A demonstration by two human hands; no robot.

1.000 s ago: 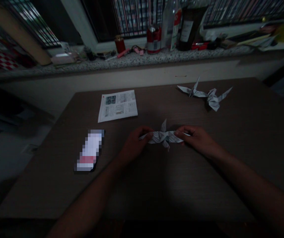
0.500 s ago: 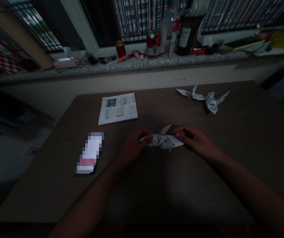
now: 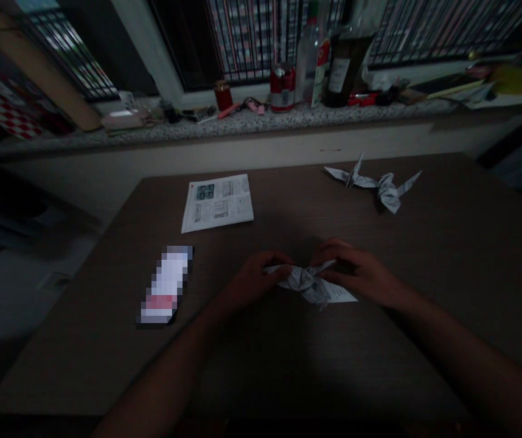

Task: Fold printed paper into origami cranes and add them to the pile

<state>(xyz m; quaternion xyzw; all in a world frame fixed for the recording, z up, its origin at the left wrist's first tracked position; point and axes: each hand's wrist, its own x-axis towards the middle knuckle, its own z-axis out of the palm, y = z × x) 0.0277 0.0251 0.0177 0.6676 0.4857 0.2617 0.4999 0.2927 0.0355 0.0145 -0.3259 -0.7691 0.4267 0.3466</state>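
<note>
A folded paper crane (image 3: 313, 289), made from printed paper, is held between my two hands just above the table. My left hand (image 3: 265, 272) pinches its left point between thumb and fingers. My right hand (image 3: 356, 267) grips a narrow upper point of the same crane, with thumb and fingers closed on it. A broad printed flap hangs out below my right fingers, pointing right. Farther back on the right, two more paper cranes, one on the left (image 3: 353, 175) and one on the right (image 3: 389, 191), rest touching or nearly touching each other.
A folded printed sheet (image 3: 219, 204) lies at the back left of the brown table (image 3: 261, 365). Nearer on the left is a phone (image 3: 166, 286) with its screen blurred. Along the granite windowsill (image 3: 188, 134) stand a red can (image 3: 283, 88), bottles (image 3: 338, 70) and small clutter.
My right hand has moved from the crane's right flap to its upper point. That point now tilts right, and the crane has turned and come slightly nearer, its right flap swung downward.
</note>
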